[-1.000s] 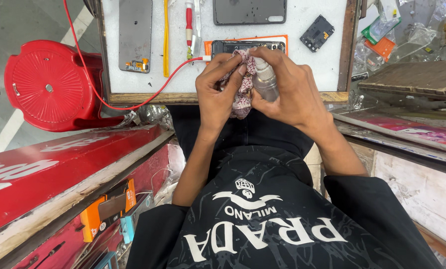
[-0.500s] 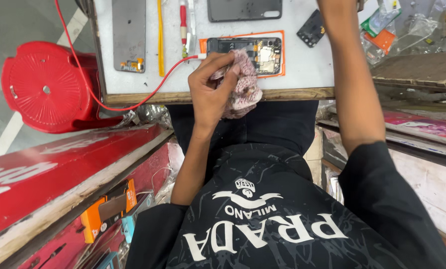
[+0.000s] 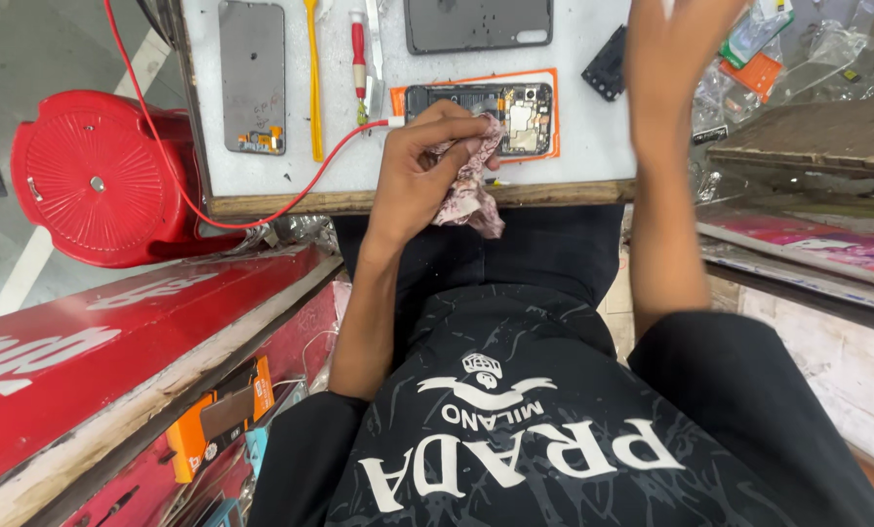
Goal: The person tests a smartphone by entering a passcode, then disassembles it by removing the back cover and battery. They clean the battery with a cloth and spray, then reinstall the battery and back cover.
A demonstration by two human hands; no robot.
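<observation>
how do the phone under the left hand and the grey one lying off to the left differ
The opened phone sits on an orange sheet with its dark circuit boards showing; the grey phone panel shows a plain grey face with only small parts at its lower end. The opened phone lies crosswise to the table edge, the grey panel lengthwise. The left hand, gripping a cloth, reaches the opened phone; nothing touches the grey panel. Both lie flat on the white worktop.
</observation>
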